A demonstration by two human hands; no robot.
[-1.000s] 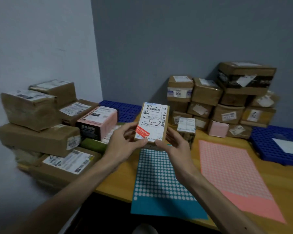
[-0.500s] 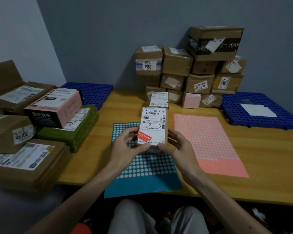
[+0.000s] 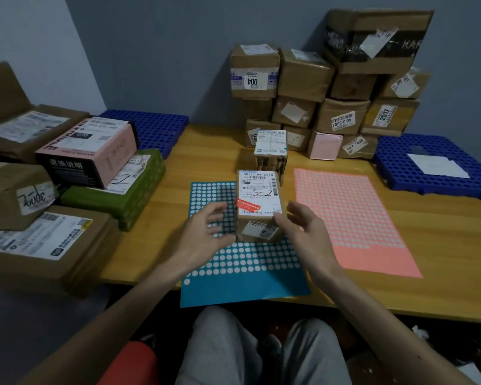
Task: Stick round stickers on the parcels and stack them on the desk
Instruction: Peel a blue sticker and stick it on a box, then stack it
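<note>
The wooden tabletop (image 3: pixel 442 259) spreads under and beyond both hands. Far past the hands, against the grey wall, stands a stack of brown parcels (image 3: pixel 342 115), several rows high, most with white labels. Well out to the left of the left hand sits another pile of parcels (image 3: pixel 9 195). In it, a pink-and-black box (image 3: pixel 95 145) lies on a green parcel (image 3: pixel 134 195).

Just right of the right hand lies a pink sticker sheet (image 3: pixel 350 215), flat on the wood and covered in rows of pale round stickers. A blue sticker sheet (image 3: pixel 247 268) lies beneath both hands, its near edge hanging past the tabletop's edge. One blue plastic grid (image 3: pixel 400 168) lies far off to the right beyond the pink sheet, with a white paper (image 3: pixel 436 165) on it. A second blue grid (image 3: pixel 156 129) lies far off to the left.

Between the two hands stands the small parcel (image 3: pixel 257 195), resting on the blue sticker sheet, its white label face up and a red label (image 3: pixel 247 205) near its lower edge. The left hand (image 3: pixel 206 234) is released, with fingers spread and blurred just beside the parcel's left side. The right hand (image 3: pixel 306 234) is also released: its thumb tip touches the parcel's near right corner, while its fingers splay away to the right. Just beyond the parcel stands another small parcel (image 3: pixel 271 145) with a white label on top.
</note>
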